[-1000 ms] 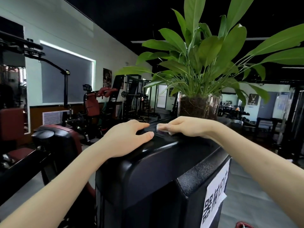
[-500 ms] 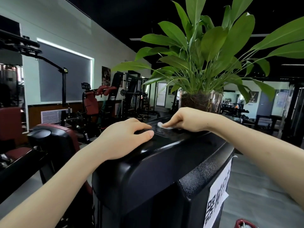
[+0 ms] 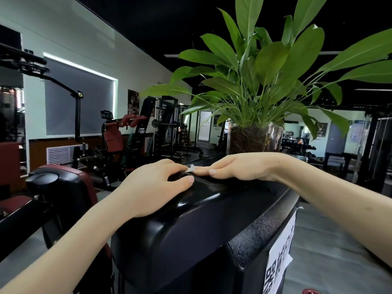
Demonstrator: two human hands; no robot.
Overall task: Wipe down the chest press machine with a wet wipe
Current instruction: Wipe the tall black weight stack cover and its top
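Black machine [image 3: 191, 230]: both my hands are on its top. A glass pot [image 3: 273, 134] just behind them holds soil [image 3: 248, 139] and a leafy plant [image 3: 269, 66]. My left hand [image 3: 152, 187] lies flat, fingers relaxed. My right hand [image 3: 239, 168] has straight fingers pressing the small white wipe [image 3: 190, 168] onto the top, at my left fingertips.

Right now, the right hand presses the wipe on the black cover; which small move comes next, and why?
Probably slide the right hand with the wipe to the right along the top of the black cover. The wipe lies at the fingertips of the left hand, which rests on the cover and blocks that way, while bare cover lies to the right, near the plant pot.
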